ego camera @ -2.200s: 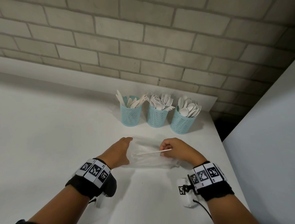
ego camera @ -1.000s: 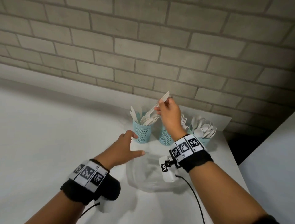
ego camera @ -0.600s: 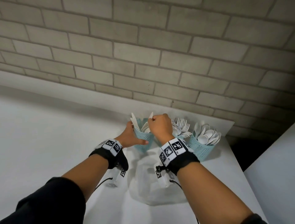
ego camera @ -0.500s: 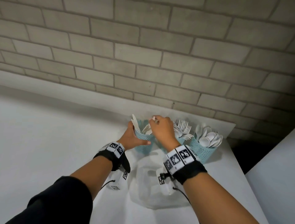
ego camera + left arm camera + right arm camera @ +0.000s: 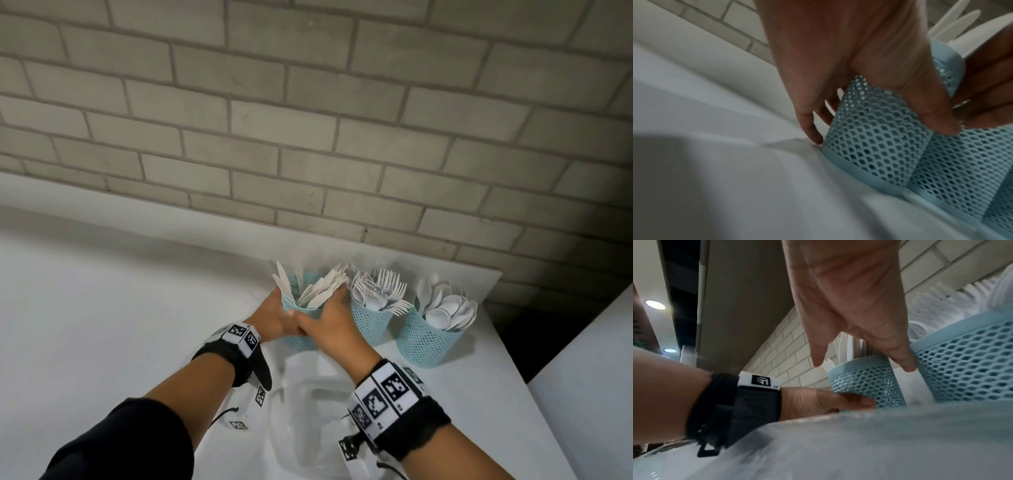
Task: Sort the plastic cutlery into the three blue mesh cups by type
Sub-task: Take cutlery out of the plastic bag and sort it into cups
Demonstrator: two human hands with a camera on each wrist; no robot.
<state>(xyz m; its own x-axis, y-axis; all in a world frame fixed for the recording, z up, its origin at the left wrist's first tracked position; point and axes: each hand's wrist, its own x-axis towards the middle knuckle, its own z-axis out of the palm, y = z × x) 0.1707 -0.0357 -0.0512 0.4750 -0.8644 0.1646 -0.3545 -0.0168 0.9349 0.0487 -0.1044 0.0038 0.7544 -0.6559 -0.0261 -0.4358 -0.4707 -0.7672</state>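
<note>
— Holding the knife cup [image 5: 301, 337] with both hands, lower centre of the head view. My left hand [image 5: 274, 317] wraps its left wall; the left wrist view shows the thumb [image 5: 929, 104] lying across the mesh and the other fingers curled round the far side, one fingertip down at the base by the white tabletop [image 5: 102, 325].

— And the right hand?

— My right hand [image 5: 329, 325] covers the cup's right side and near rim. From the right wrist view, fingers [image 5: 898, 353] reach down into the gap between this cup and the fork cup [image 5: 370, 325] just right of it. Whether they close fully on the mesh, I cannot tell from that angle; they rest against it, fairly straight.

— Contents?

— White knives [image 5: 318, 291] stand in the held cup, fanned out, one leaning to the left. White forks [image 5: 383, 291] fill the middle cup. White spoons [image 5: 445, 308] fill the spoon cup [image 5: 424, 342], rightmost in the row. All three cups stand upright, close together in a row, right of centre in the frame, below the brick wall [image 5: 308, 120].

— Anything else on the surface?

— A clear plastic bag [image 5: 308, 411] lies flat at lower centre, between my forearms, just short of the cups. I can see no cutlery in it, though its lower part is cut off by the frame edge.
</note>
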